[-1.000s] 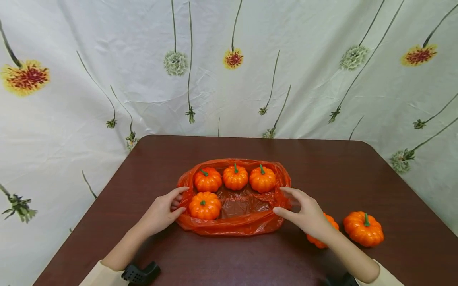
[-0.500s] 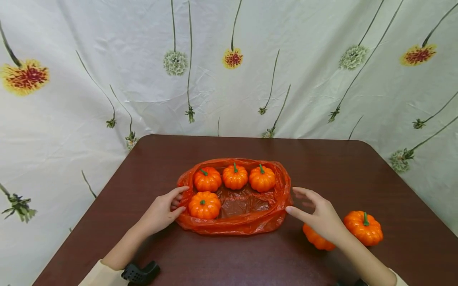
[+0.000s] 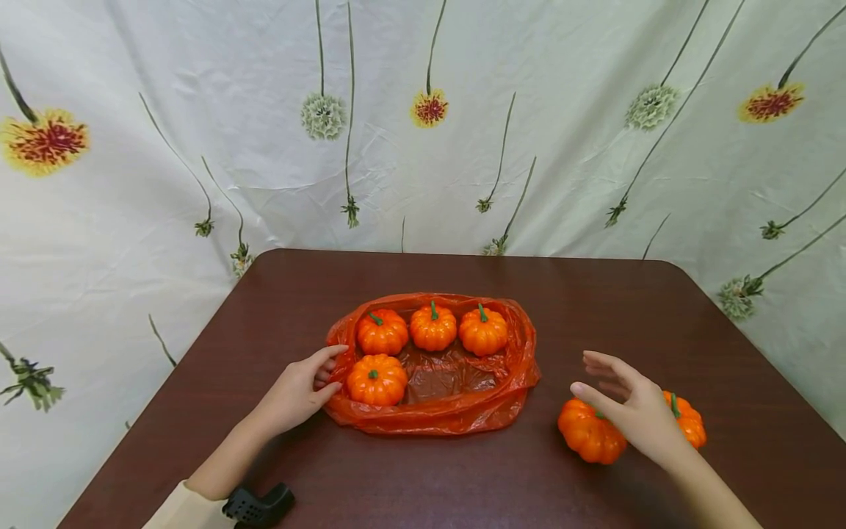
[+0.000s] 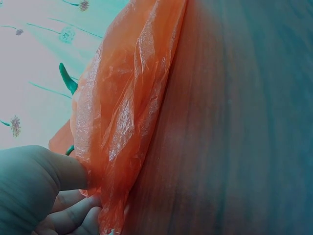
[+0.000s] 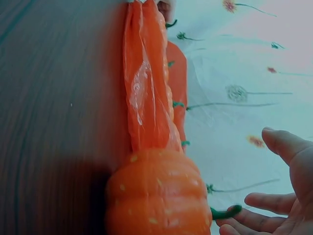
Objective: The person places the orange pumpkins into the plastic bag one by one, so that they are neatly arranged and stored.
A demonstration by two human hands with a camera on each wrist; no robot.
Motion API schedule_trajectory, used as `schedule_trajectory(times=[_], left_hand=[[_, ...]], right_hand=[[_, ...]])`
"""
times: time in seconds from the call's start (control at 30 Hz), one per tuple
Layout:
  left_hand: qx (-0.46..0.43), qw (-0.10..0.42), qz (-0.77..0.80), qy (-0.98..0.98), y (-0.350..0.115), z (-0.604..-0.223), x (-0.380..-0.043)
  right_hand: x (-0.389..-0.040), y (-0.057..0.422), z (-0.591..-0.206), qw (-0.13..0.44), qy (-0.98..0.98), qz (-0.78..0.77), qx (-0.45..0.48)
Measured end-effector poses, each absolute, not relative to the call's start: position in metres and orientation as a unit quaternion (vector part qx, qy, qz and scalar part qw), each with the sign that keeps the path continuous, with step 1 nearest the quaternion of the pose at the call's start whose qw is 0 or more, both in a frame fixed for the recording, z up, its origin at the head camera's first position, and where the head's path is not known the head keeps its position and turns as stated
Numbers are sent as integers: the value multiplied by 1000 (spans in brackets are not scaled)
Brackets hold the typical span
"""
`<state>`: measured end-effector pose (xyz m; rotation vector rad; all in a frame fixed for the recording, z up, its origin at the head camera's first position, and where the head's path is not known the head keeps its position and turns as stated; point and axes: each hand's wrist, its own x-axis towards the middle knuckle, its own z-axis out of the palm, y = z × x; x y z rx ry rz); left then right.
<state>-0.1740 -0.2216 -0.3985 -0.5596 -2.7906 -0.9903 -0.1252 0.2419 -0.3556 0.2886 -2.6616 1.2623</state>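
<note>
An orange-red plastic bag [image 3: 436,422] lies with its mouth spread wide on the table. Small orange toy pumpkins with green stems sit inside: three in a back row, such as the middle pumpkin [image 3: 433,328], and a front pumpkin [image 3: 377,380] at the left. My left hand [image 3: 295,397] grips the bag's left edge; in the left wrist view its thumb and fingers hold the film [image 4: 122,112]. To the right of the bag, my right hand [image 3: 637,411] hovers with spread fingers above a loose pumpkin [image 3: 590,433], holding nothing. Another loose pumpkin [image 3: 690,422] is partly hidden behind that hand.
The dark brown wooden table [image 3: 423,485] has rounded far corners. A pale cloth with printed flowers [image 3: 423,162] hangs behind it. A black strap device [image 3: 259,505] sits at my left wrist.
My right hand has left the bag's right edge and moved right, over the nearer loose pumpkin. My left hand stays at the bag's left edge. The pumpkins have not moved.
</note>
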Motion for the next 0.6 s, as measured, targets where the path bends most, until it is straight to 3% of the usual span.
schedule_trajectory(times=[0.6], left_hand=[[-186,65,-327,-924,-222,-399,-174]], right_hand=[[-108,280,-350,127,-891,435,33]])
